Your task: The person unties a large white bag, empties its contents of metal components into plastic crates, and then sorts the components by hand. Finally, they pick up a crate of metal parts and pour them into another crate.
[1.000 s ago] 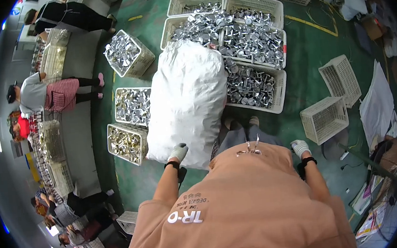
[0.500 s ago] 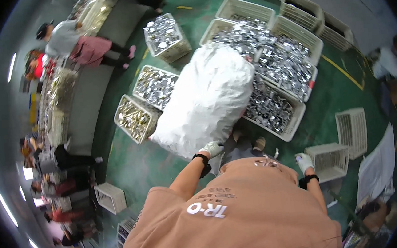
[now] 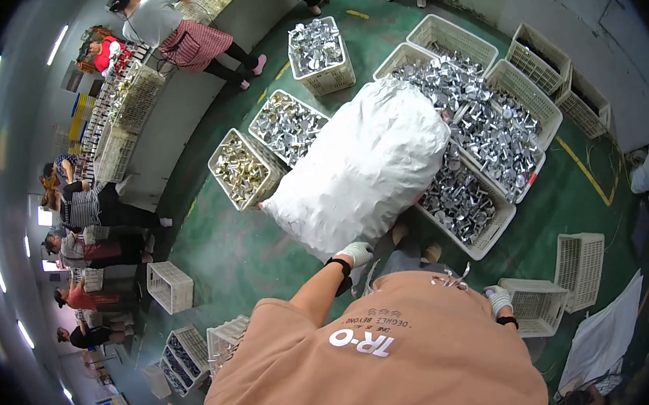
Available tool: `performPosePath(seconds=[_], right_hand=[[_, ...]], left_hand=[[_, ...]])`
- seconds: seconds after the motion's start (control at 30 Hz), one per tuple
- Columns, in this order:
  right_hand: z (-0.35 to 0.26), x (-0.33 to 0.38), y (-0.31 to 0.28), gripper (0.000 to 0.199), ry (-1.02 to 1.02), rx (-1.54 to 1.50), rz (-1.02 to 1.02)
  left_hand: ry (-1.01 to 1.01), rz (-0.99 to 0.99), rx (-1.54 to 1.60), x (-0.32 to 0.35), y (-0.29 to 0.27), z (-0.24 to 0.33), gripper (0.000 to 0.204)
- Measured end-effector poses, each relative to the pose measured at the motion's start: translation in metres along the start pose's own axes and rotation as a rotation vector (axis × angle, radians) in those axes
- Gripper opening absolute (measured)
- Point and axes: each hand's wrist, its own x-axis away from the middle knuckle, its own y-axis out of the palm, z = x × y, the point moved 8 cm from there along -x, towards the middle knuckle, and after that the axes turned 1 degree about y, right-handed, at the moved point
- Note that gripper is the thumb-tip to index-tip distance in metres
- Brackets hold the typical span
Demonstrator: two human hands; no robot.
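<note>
Since earlier frame, view swung; left hand (image 3: 357,253) shifted from over white sack (image 3: 367,164) to its near edge. One sack, just beyond left hand. Left hand half-curled, grip cannot be told. Right hand (image 3: 498,300) loosely bent, grip unclear; two crates (image 3: 580,273) nearby, to its right. Three filled crates (image 3: 326,83) beyond left hand, leftward.

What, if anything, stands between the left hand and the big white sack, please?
Nothing visible does: the gloved left hand is right at the near edge of the white sack, though whether it touches is hard to tell from above.
</note>
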Motion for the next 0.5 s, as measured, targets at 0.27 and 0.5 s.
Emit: performPosePath(seconds=[0.27, 0.5], right_hand=[[0.022, -0.019, 0.016, 0.022, 0.097, -0.29, -0.016], [0.042, -0.032, 0.02, 0.021, -0.065, 0.145, 0.031]], left_hand=[[-0.005, 0.008, -0.029, 0.02, 0.003, 0.008, 0.043], [0.001, 0.02, -0.007, 0.01, 0.005, 0.016, 0.043]])
